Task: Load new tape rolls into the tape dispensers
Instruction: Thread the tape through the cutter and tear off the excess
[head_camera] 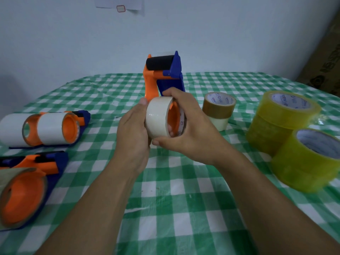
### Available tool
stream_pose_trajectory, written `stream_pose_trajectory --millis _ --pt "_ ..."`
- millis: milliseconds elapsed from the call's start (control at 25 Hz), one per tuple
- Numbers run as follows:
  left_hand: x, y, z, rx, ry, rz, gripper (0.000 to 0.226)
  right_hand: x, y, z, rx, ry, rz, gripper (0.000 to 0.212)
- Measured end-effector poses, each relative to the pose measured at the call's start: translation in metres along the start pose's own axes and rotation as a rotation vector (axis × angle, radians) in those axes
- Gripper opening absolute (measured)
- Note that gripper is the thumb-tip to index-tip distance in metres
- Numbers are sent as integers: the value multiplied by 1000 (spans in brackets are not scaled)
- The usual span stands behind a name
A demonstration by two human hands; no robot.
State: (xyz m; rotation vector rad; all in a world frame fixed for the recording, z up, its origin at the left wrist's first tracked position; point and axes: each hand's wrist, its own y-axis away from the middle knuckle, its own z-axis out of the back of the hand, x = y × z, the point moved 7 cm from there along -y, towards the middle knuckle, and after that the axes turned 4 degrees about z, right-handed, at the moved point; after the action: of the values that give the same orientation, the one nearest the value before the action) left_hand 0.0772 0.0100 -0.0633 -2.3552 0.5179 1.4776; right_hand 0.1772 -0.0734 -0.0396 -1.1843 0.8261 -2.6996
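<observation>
An orange and blue tape dispenser (163, 74) stands upright at the middle of the table, its black roller on top. A white tape roll (157, 116) sits on the dispenser's orange hub. My left hand (133, 129) presses the roll's left side with the thumb up at its top edge. My right hand (185, 126) wraps around the roll's right rim, fingers over the top and thumb below.
Two loaded dispensers lie at the left: one with white rolls (49, 127), one nearer (24, 188). A brown roll stacked on a white one (219, 107) stands right of centre. Yellow rolls (283, 118) (309, 159) stand at the right on the green checked tablecloth (174, 208).
</observation>
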Motion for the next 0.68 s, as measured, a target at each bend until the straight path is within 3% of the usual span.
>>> stream_pose_trajectory --millis 160,280,440,560,680 --pt "0 0 4 15 -133 -80 34 -15 4 -9 -12 -446 -364 71" --pt "1 1 3 40 -175 -90 35 -21 6 -15 -42 -544 -497 57" --pt "-1 -2 4 25 -130 -53 33 -14 0 -8 -99 -357 -327 60" --pt "1 -4 9 -36 -108 11 32 -1 -2 -5 -3 121 -1 87" --pt "2 -4 12 -54 -133 18 34 2 1 -5 49 142 21 99"
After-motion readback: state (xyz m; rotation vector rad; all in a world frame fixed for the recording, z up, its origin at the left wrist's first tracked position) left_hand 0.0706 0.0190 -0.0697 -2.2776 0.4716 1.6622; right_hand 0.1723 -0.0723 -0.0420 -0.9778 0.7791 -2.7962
